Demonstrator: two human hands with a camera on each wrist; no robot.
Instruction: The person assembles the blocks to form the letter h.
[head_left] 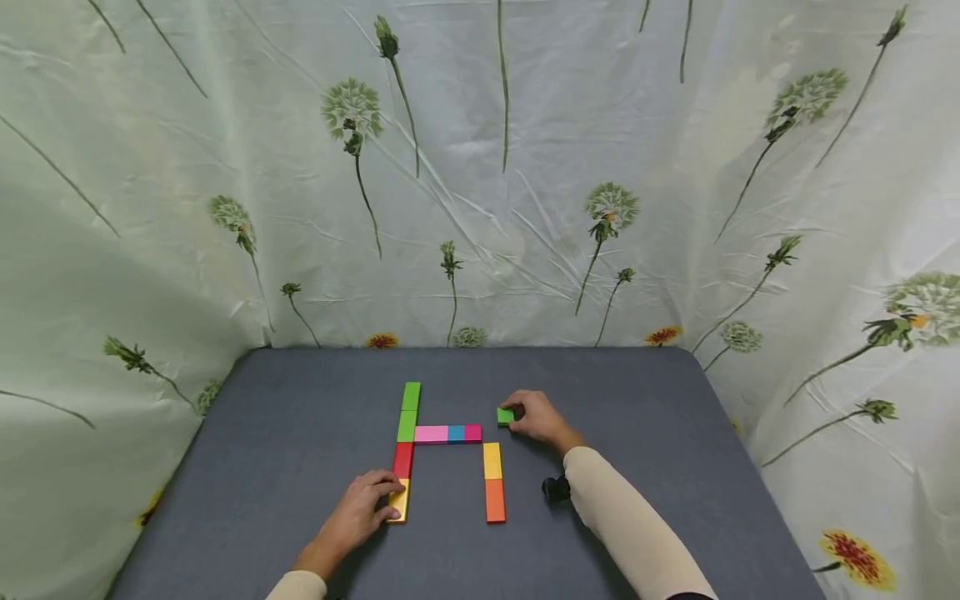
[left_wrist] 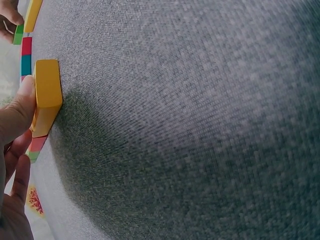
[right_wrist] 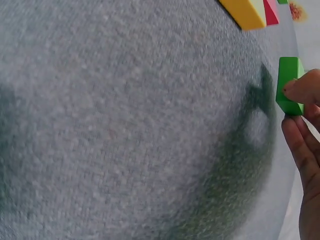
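Observation:
Flat coloured blocks form a figure on the dark table. My right hand (head_left: 537,416) pinches a green block (head_left: 505,416) between thumb and fingers, beyond the right-hand pair, a yellow block (head_left: 492,460) and an orange block (head_left: 495,502). Thumb and fingers of my left hand (head_left: 363,507) grip the golden-yellow block (head_left: 401,505) at the near end of the left column. Above it in that column come a red block (head_left: 402,459) and two green blocks (head_left: 408,411). In the right wrist view, the held green block (right_wrist: 290,85) stands off from the yellow one.
A crossbar of a pink block (head_left: 431,434), a blue block (head_left: 456,433) and a magenta block (head_left: 472,433) runs right from the left column. The grey table (head_left: 637,383) ends at a flower-printed curtain (head_left: 480,208). A small black object (head_left: 556,489) shows beside the right forearm.

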